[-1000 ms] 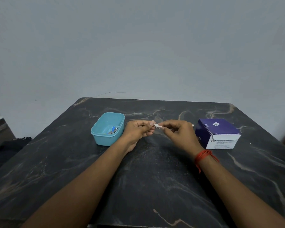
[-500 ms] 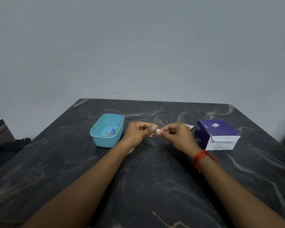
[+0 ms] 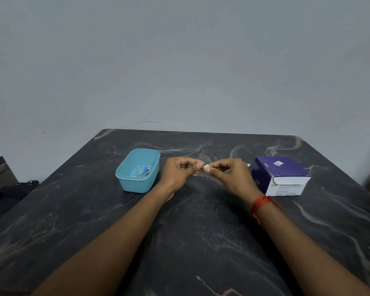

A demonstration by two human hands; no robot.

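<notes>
Pinching a small white packet at either end, left hand and right hand hold it sideways between curled fingertips — equally near.

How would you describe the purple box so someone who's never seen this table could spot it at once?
On the dark marbled table, the left hand and right hand pinch a small white piece at the middle. On the outer side of the right hand sits the purple box: a closed carton with a white printed front, unlike the open teal tub beside the left hand.
</notes>
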